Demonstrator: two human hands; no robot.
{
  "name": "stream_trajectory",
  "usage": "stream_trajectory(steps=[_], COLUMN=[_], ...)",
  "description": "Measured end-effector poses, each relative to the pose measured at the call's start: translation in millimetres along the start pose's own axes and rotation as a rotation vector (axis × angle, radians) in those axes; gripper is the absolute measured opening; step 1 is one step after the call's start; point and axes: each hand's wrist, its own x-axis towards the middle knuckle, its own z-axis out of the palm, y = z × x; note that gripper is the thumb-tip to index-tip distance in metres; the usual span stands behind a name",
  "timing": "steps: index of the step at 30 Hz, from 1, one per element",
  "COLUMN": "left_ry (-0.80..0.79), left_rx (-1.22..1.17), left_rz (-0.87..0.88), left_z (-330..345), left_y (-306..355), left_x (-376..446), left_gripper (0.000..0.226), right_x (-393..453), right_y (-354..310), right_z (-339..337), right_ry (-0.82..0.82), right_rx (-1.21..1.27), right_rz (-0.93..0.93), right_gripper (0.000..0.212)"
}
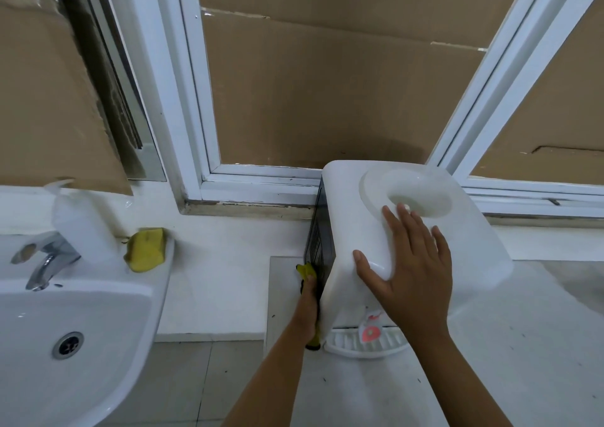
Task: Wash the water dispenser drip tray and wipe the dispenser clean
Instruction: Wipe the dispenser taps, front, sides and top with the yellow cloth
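Right hand [408, 263] lies spread flat on the dispenser [425, 246] top at the counter's [490, 377] back edge; left hand [309, 299] presses a cloth [306, 271] against its side, grip hidden. Wiping's underway; front next, I'd say. Tray [359, 345] sits in place.

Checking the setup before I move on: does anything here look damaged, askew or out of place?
The window frame behind the dispenser has chipped, grimy paint along its bottom edge. Cardboard covers the panes. The drip tray sits in place; nothing looks spilled.
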Motion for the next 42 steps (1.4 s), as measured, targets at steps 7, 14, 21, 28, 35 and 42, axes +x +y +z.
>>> stream_trajectory(steps=[7,14,21,28,35,42], left_ry=[0.013,-0.028,0.151,0.364,0.425,0.57], left_rx=[-0.051,-0.032,0.268,0.479,0.258,0.175], left_rz=[0.142,0.528,0.905,1.146,1.1,0.883], left_z=[23.7,62.9,100.7,104.5,95.5,66.1], left_y=[8.9,53.9,50.7,38.7,36.3,33.7], left_x=[-38.5,-90.5,-119.5,-104.0,-107.2,-101.0], left_gripper=[0.074,0.068,0.044,0.039,0.041,0.028], right_x=[-2.7,-4.1,-5.8,-5.1,-5.8,-5.0], right_y=[0.0,-1.5,1.9,3.0,3.5,4.6], right_z=[-1.4,-4.5,-2.3,-4.0,-1.2,-2.5], right_ry=[0.039,0.044,0.012,0.009,-0.002,-0.017], right_rx=[0.104,0.166,0.169,0.185,0.178,0.153], right_rz=[0.012,0.011,-0.009,-0.026,-0.013,-0.001], right_gripper=[0.063,0.06,0.062,0.064,0.063,0.062])
